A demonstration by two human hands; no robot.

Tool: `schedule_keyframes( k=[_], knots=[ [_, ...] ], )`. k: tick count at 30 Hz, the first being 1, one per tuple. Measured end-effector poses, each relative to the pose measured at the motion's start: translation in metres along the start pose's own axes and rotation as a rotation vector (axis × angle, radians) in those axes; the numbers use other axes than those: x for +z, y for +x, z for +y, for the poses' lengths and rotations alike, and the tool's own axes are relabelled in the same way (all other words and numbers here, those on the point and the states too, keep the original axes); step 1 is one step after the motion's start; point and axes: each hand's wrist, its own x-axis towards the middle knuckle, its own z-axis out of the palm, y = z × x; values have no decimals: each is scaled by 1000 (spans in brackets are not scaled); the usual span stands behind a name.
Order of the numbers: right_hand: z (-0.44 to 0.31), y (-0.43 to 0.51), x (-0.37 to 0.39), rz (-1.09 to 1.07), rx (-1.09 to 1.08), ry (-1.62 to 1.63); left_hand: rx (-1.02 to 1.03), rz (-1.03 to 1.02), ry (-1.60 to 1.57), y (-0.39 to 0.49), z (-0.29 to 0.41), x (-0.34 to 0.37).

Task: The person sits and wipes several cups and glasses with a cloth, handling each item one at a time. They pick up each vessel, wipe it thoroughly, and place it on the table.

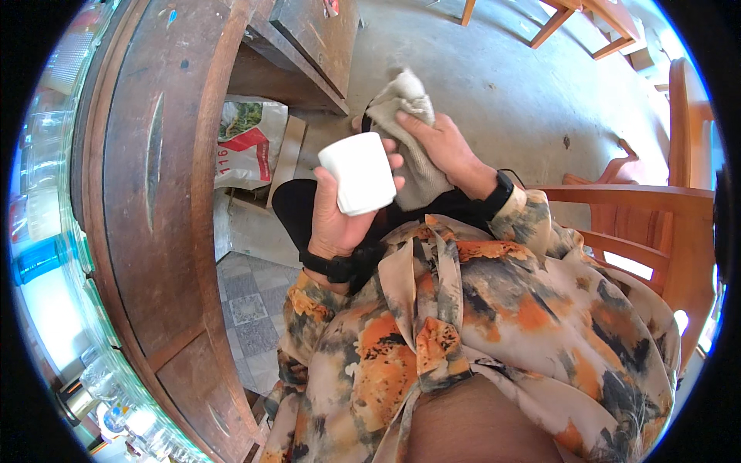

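My left hand (pixel 341 228) holds a plain white cup (pixel 362 173), tilted, with its fingers wrapped behind the far side. To the right of the cup, my right hand (pixel 448 147) grips a light grey-beige knitted cloth (pixel 418 168), thumb on top. The cloth is bunched above the hand and hangs down below it. Cup and cloth are close together; whether they touch cannot be told. Dark bands circle both wrists. Both hands are above my lap.
At the left stands a wooden cabinet (pixel 168 173) with drawers and a glass-covered top bearing glasses and jars. A printed bag (pixel 246 144) sits beneath a wooden shelf. An orange-brown wooden chair (pixel 631 197) stands at the right; chair legs show at the top right.
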Motion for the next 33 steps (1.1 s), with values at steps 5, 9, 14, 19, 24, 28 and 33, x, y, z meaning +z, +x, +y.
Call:
schedule_keyframes(
  k=[5, 9, 14, 19, 24, 28, 33],
  knots=[
    [-12, -25, 12, -77, -128, 63, 138, 335, 110, 7, 1, -7],
    [-14, -31, 34, -35, -764, -604, 49, 347, 56, 7, -5, -6],
    [-5, -19, 24, -39, -641, -500, -12, 336, 25, 4, -9, -8],
    [-1, 6, 11, 174, -200, -86, -194, -23, -168, 6, 1, -11],
    [-4, -9, -1, 151, -99, 159, -47, 129, -135, 8, 3, -7],
    [-4, -28, 23, -40, -408, -143, 49, 303, 82, 10, -3, -12],
    [-10, -24, 28, -53, -813, -622, -28, 286, 12, 5, -3, -19]
  ],
)
